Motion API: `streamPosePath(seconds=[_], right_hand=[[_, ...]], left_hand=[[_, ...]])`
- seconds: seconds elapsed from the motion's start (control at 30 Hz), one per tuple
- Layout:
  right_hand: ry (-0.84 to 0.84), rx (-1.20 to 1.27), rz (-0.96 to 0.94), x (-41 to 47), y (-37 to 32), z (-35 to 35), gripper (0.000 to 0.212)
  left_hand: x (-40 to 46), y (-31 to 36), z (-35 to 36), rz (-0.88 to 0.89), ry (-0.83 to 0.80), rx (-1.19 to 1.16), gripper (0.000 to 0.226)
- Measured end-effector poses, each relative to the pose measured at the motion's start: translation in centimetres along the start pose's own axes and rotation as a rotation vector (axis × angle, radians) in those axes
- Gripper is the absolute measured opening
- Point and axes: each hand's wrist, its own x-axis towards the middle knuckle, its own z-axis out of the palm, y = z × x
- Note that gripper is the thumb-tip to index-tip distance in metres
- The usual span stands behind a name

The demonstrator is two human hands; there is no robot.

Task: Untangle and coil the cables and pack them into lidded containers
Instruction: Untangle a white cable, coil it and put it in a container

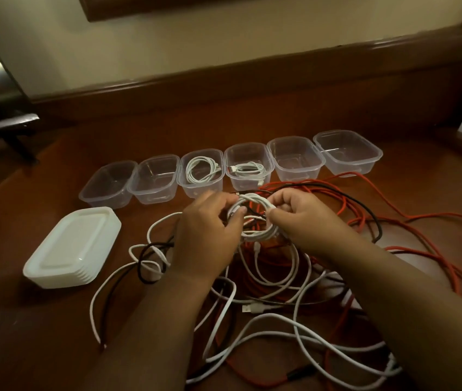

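White, black and red cables [275,314] are lying tangled across the brown wooden bench [40,320] nearest the person. Above that heap, the left hand [207,221] and right hand [294,213] are both gripping a coiled white cable [255,218]. Beyond, six clear plastic containers [296,158] are sitting in a row, two holding white coils, beside stacked white lids [73,248].
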Motion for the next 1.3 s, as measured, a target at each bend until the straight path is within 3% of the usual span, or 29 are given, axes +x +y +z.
streamPosePath(seconds=[0.1,0.27,0.47,0.6,0.67,0.73,0.87,1.03,1.2,1.3], right_hand=[[0.014,-0.177,-0.064,-0.4,-0.3,0.7,0.025],[0.125,-0.211,-0.035,-0.5,-2.4,1.2,0.018],[0.137,0.011,-0.016,-1.5,-5.9,1.2,0.02],[0.047,-0.005,0.029,-2.3,-8.4,1.7,0.022],[-0.061,0.046,0.066,-2.3,-9.2,1.6,0.021],[-0.126,-0.014,0.066,-2.1,-9.6,1.6,0.016],[-0.123,-0.172,-0.013,-0.3,-10.0,1.7,0.018],[-0.158,-0.164,0.025,3.7,-10.4,2.5,0.014],[-0.045,-0.472,-0.099,9.3,-10.6,3.9,0.011],[0.016,-0.583,-0.141,12.9,-10.6,4.7,0.012]], left_hand=[[-0.2,0.8,0.5,0.064,-0.036,0.043,0.018],[0.0,2.3,0.0,0.055,-0.039,-0.031,0.013],[0.7,3.3,-3.1,-0.357,-0.113,-0.552,0.013],[0.9,2.8,-5.2,-0.563,-0.15,-0.945,0.017],[1.1,1.8,-5.9,-0.544,-0.119,-0.873,0.016],[1.5,0.6,-6.6,-0.445,-0.1,-0.659,0.015],[2.7,-1.4,-7.5,-0.265,-0.13,-0.381,0.019],[5.2,-4.4,-7.4,-0.198,-0.141,-0.364,0.017],[7.8,-8.0,-6.3,-0.149,-0.131,-0.301,0.024],[9.4,-9.9,-5.4,-0.248,-0.08,-0.358,0.028]])
